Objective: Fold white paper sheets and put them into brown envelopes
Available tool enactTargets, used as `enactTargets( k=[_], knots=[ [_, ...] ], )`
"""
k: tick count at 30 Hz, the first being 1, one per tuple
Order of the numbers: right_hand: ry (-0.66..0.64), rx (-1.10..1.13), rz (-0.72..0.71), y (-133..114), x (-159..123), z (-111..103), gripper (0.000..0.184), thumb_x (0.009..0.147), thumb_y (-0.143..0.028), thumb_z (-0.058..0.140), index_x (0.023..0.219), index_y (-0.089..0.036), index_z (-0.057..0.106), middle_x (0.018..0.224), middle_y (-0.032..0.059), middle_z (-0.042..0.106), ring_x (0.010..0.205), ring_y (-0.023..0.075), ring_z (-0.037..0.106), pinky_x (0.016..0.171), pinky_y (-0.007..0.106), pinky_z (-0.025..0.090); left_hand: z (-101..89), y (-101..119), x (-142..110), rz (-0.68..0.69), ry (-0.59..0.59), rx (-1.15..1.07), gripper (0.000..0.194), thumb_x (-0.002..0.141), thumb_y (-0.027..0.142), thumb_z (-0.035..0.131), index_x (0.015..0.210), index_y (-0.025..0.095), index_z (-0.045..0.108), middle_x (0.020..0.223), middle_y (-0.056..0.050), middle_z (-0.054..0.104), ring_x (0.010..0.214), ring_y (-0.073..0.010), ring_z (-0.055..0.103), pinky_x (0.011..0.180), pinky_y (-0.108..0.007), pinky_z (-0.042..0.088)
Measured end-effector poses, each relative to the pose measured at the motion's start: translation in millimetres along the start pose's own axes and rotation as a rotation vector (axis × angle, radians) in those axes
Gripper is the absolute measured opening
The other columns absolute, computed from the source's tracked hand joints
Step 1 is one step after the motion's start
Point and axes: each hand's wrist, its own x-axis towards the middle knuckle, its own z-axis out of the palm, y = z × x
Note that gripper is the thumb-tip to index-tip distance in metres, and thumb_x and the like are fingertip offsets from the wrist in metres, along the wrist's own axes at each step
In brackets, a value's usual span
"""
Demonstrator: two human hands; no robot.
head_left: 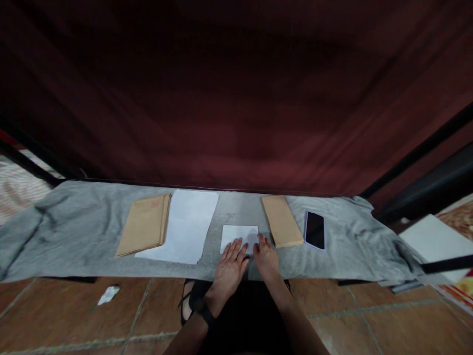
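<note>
A small white sheet of paper (pixel 239 231), perhaps folded, lies flat in front of me on the grey cloth. Across its lower left part rests my left hand (pixel 231 260), fingers stretched out and slightly spread. At the paper's right edge is my right hand (pixel 265 255), its fingers bent and drawn together, touching the edge; whether they pinch it is hard to make out. Just right of that hand lies a stack of brown envelopes (pixel 281 220). To the left, larger white sheets (pixel 188 222) sit partly under a pile of wider brown envelopes (pixel 145 223).
A phone (pixel 315 230) with a dark screen lies right of the narrow envelopes. Grey cloth (pixel 81 227) covers the narrow table. A dark red curtain (pixel 236 113) hangs behind it. Black bars (pixel 417 150) stand at both sides. A crumpled white scrap (pixel 108 295) lies on the tiled floor.
</note>
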Motion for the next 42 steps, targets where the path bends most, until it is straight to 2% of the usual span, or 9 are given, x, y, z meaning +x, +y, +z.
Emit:
enactTargets(
  k=[6,9,13,16,21,26,31,35,42],
  knots=[
    [0.206,-0.021,-0.118,-1,-12,5,0.039,0.098,-0.023,0.041,0.129,-0.016,0.062,0.115,0.0171,0.069,0.106,0.0297,0.064,0.092,0.042,0.049,-3.6,3,-4,0.017,-0.044,0.063,0.053,0.098,0.03,0.046,0.151,0.023,0.041,0.159,-0.009,0.039,0.148,-0.0255,0.032,0.12,-0.05,0.034],
    [0.183,0.013,-0.252,-6,-22,7,0.037,0.101,-0.026,0.04,0.129,-0.018,0.063,0.124,0.0145,0.067,0.114,0.0277,0.061,0.099,0.043,0.047,-2.3,1,-4,0.053,-0.061,0.087,0.054,0.097,0.025,0.045,0.151,0.018,0.041,0.16,-0.011,0.037,0.149,-0.0251,0.03,0.121,-0.049,0.032],
    [0.127,0.057,-0.381,-10,-37,14,0.043,0.104,-0.027,0.035,0.141,-0.015,0.055,0.143,0.0118,0.058,0.133,0.0231,0.051,0.113,0.042,0.037,1.3,0,-6,0.071,-0.056,0.116,0.058,0.094,0.013,0.039,0.151,0.013,0.039,0.159,-0.013,0.037,0.15,-0.0234,0.029,0.121,-0.047,0.031],
    [0.139,0.029,-0.393,-6,-45,18,0.046,0.105,-0.028,0.035,0.147,-0.014,0.048,0.149,0.0118,0.052,0.14,0.0237,0.045,0.118,0.045,0.031,1.6,0,-7,0.045,-0.045,0.111,0.061,0.093,0.011,0.035,0.154,0.013,0.033,0.16,-0.012,0.036,0.15,-0.0218,0.028,0.122,-0.045,0.03],
    [0.178,-0.035,-0.39,6,-49,19,0.05,0.105,-0.034,0.038,0.151,-0.013,0.042,0.154,0.0119,0.044,0.142,0.0257,0.042,0.119,0.047,0.03,-3.1,0,-9,0.01,-0.035,0.06,0.065,0.095,0.017,0.038,0.158,0.012,0.023,0.16,-0.014,0.034,0.15,-0.0233,0.027,0.121,-0.046,0.031],
    [0.209,-0.095,-0.379,17,-51,17,0.056,0.105,-0.037,0.039,0.155,-0.013,0.035,0.155,0.0135,0.042,0.143,0.0276,0.041,0.118,0.048,0.031,-5.4,-6,-15,-0.057,-0.011,0.054,0.063,0.099,0.03,0.042,0.157,0.012,0.025,0.159,-0.017,0.036,0.149,-0.0259,0.03,0.119,-0.047,0.034],
    [0.196,-0.098,-0.385,25,-51,15,0.057,0.105,-0.038,0.039,0.156,-0.014,0.032,0.155,0.0141,0.043,0.142,0.0269,0.043,0.117,0.047,0.033,-4.8,-15,-20,-0.139,0.015,0.048,0.063,0.099,0.032,0.042,0.157,0.014,0.026,0.157,-0.017,0.039,0.148,-0.0273,0.033,0.12,-0.051,0.032],
    [0.196,-0.093,-0.365,24,-51,16,0.056,0.104,-0.036,0.04,0.155,-0.014,0.035,0.154,0.0138,0.044,0.142,0.0268,0.043,0.118,0.047,0.031,-4.1,-10,-5,-0.169,0.026,0.009,0.058,0.1,0.032,0.037,0.154,0.012,0.034,0.157,-0.017,0.041,0.148,-0.028,0.032,0.121,-0.053,0.03],
    [0.146,-0.118,-0.378,23,-50,21,0.052,0.098,-0.026,0.046,0.149,-0.013,0.045,0.15,0.0122,0.051,0.142,0.027,0.041,0.122,0.047,0.024,14.9,28,54,0.059,-0.171,-0.16,0.052,0.104,0.032,0.028,0.148,0.011,0.043,0.156,-0.013,0.043,0.148,-0.0215,0.033,0.122,-0.046,0.032]
  ],
)
